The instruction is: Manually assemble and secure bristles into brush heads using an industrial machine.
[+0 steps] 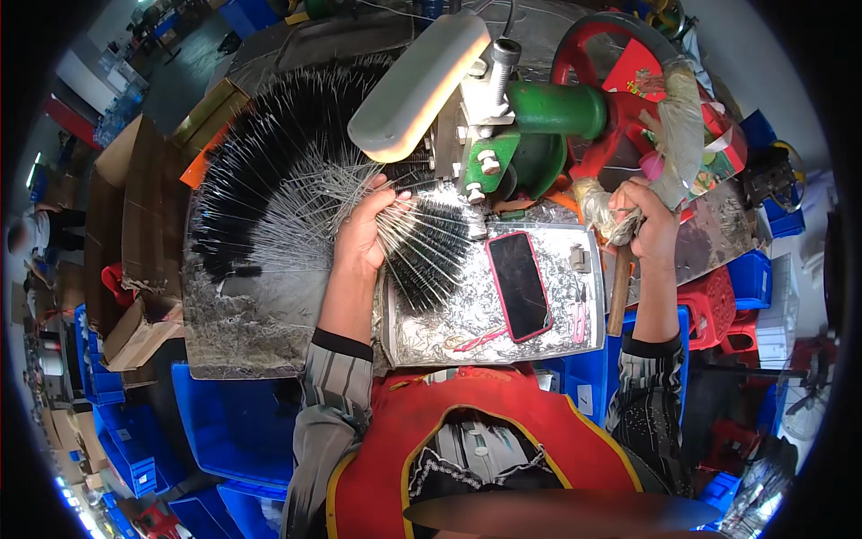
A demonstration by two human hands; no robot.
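My left hand (361, 232) is closed round a bundle of thin wire brushes (426, 256), their silvery stems splayed and dark bristles pointing down to the right. It is just left of the head of a green hand press (557, 110). Beside and behind it, a wide fan of similar black-bristled wire brushes (287, 162) covers the bench. My right hand (654, 220) wraps round a cloth-bound handle (611, 214) by the press's red wheel (579, 56). A wooden stick (620, 292) hangs below that hand. The tips of the left fingers are partly hidden among the stems.
A white lamp (422, 85) overhangs the brushes. On a metal tray (431, 346) lie a phone (519, 287) in a red-pink case and a small pink-handled tool (579, 319). Cardboard boxes (139, 198) stand left; blue bins (229, 431) and red stools (705, 305) surround the bench.
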